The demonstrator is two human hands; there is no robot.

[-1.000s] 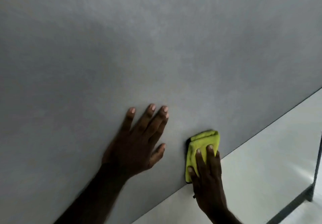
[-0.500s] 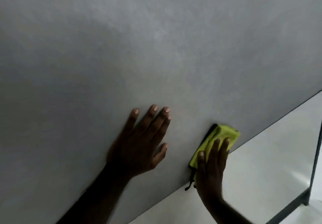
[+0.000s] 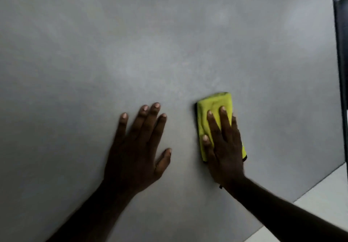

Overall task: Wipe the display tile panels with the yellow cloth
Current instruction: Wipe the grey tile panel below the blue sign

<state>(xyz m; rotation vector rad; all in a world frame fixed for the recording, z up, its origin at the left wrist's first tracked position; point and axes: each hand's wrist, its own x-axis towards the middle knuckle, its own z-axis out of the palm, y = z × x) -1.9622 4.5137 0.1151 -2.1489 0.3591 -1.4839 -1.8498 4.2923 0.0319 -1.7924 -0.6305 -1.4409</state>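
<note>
A large grey display tile panel fills almost the whole view. The folded yellow cloth lies flat against it, right of centre. My right hand presses on the cloth with fingers stretched over it, covering its lower right part. My left hand rests flat on the panel to the left of the cloth, fingers spread, holding nothing. A gap of bare panel separates the two hands.
A lighter pale panel or floor borders the grey panel's lower right edge. A dark upright frame runs along the right side of the view.
My right hand has slid the yellow cloth upward, away from the panel's lower edge. The view has shifted, so the dark frame now stands upright at the right. My left hand stays flat.
</note>
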